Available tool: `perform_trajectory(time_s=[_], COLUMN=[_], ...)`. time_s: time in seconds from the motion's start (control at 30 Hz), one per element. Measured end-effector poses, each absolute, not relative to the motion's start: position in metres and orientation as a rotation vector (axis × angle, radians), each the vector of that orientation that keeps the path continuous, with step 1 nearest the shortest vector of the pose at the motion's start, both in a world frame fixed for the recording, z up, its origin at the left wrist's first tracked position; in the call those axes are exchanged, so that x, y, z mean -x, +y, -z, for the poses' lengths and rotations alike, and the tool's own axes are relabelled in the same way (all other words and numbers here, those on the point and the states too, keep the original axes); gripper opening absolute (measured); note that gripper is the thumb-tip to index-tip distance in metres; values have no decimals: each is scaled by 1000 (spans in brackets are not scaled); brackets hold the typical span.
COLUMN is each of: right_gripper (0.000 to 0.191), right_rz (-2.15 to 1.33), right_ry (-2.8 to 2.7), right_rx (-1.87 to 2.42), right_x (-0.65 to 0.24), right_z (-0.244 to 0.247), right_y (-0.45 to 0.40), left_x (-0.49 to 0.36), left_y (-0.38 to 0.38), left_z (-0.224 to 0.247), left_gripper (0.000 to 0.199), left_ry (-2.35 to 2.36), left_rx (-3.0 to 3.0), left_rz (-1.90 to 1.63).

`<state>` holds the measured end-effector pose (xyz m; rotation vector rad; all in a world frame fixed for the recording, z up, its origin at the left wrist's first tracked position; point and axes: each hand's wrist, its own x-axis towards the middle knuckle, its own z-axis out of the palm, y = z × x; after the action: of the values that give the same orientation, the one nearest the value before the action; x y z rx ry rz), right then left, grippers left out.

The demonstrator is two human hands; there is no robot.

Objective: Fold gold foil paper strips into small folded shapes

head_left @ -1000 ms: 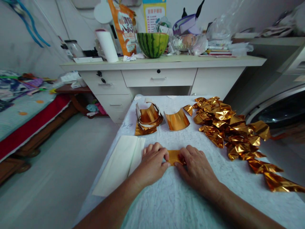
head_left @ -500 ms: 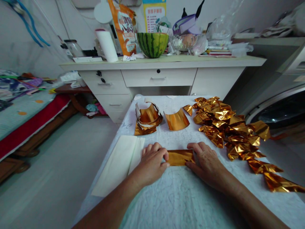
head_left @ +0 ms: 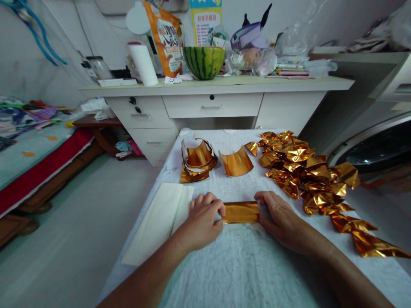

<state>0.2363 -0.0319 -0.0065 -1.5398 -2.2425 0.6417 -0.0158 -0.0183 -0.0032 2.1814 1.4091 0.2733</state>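
A rectangle of shiny gold foil paper lies flat on the cloth-covered table between my hands. My left hand is closed on its left end, with thumb and forefinger at the edge. My right hand holds the right end, fingertips at the upper corner and thumb at the lower one. Beyond them sit a curved gold sheet and a stack of curled gold sheets. Folded gold foil pieces are heaped along the right side.
White paper sheets lie left of my left hand. A white desk stands behind the table, bearing a watermelon half, an orange pouch and a paper roll. A washing machine is at the right, a bed at the left.
My right thumb has slid off the foil's face to its lower right corner. A small dark crease or gap there no longer shows. The camera view has shifted slightly.
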Motion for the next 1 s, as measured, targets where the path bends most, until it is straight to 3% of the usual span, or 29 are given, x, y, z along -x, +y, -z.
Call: perform_trajectory(time_s=[0.2, 0.47, 0.6, 0.8, 0.87, 1.0], right_gripper=[39, 7, 2, 7, 9, 12], right_rz=[-776, -686, -699, -755, -781, -845], right_ry=[-2113, -2159, -2201, -2179, -2156, -2094], right_rx=[1599, 1586, 1542, 1513, 1491, 1392], right_x=[-239, -232, -232, -236, -237, -240], right_z=[3, 0, 3, 4, 3, 2], right_y=[-31, -27, -26, -26, -25, -24], left_x=[15, 11, 10, 7, 7, 7], left_y=[-19, -20, -19, -17, -16, -14], left_z=[6, 5, 9, 14, 12, 5], left_gripper=[15, 14, 15, 49, 41, 6], left_ry=[1429, 1464, 1466, 1444, 1399, 1329], left_rx=[-2205, -2203, -2204, -2055, -2032, -2002], left_rz=[-310, -336, -393, -663, -682, -688])
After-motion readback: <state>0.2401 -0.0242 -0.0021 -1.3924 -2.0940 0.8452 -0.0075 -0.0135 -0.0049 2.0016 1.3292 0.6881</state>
